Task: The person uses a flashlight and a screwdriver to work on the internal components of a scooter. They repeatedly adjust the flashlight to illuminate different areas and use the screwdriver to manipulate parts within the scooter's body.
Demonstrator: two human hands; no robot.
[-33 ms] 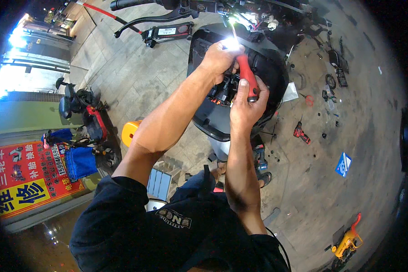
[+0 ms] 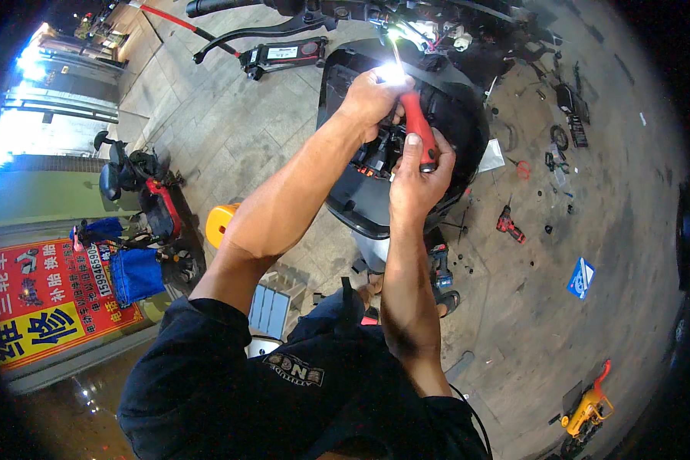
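While right hand [image 2: 420, 184] clasps red screwdriver [image 2: 415, 116], left hand [image 2: 366, 100] glare-washed, grip unclear; red sign [image 2: 57, 295], black shirt [image 2: 276, 406] both carry lettering.

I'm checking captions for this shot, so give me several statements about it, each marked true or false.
1. The right hand holds a screwdriver. True.
2. The left hand hangs down, well away from the screwdriver. False: it is raised at the screwdriver's front end, though glare hides its exact grip.
3. The blue packet lies on the ground, right of both forearms. True.
4. The red drill is in the right hand. False: it lies on the ground.
5. The red scooter is on the left of the picture. True.
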